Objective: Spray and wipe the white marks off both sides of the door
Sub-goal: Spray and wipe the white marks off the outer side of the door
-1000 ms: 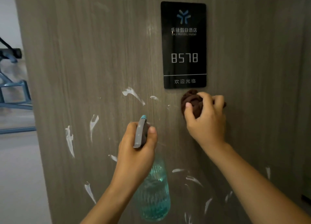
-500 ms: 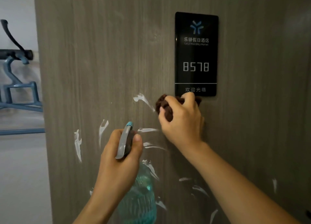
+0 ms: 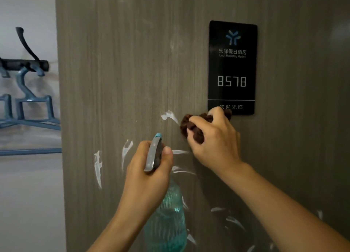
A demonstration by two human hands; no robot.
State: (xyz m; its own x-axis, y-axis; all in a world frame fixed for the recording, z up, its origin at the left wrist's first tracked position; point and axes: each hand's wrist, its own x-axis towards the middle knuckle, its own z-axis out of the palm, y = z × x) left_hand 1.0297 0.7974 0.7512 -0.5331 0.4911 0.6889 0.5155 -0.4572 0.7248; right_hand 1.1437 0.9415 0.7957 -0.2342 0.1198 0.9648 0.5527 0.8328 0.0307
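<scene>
A grey wood-grain door point(image 3: 132, 71) fills the view, with several white marks point(image 3: 98, 167) smeared across its lower half. My right hand point(image 3: 214, 143) grips a bunched brown cloth point(image 3: 191, 127) and presses it to the door just below the black room sign, beside a white smear point(image 3: 169, 116). My left hand point(image 3: 149, 174) holds a teal spray bottle point(image 3: 165, 219) by its grey trigger head point(image 3: 154, 153), nozzle up toward the door.
A black room-number sign point(image 3: 232, 68) reading 8578 is fixed to the door at upper right. Past the door's left edge stand a pale wall point(image 3: 28, 9), a dark hook rail point(image 3: 24, 65) and blue hangers point(image 3: 28, 107).
My right hand has swept the cloth leftward under the sign, toward the white smear. The view has shifted left, and the bottle hand has stayed at about the same height.
</scene>
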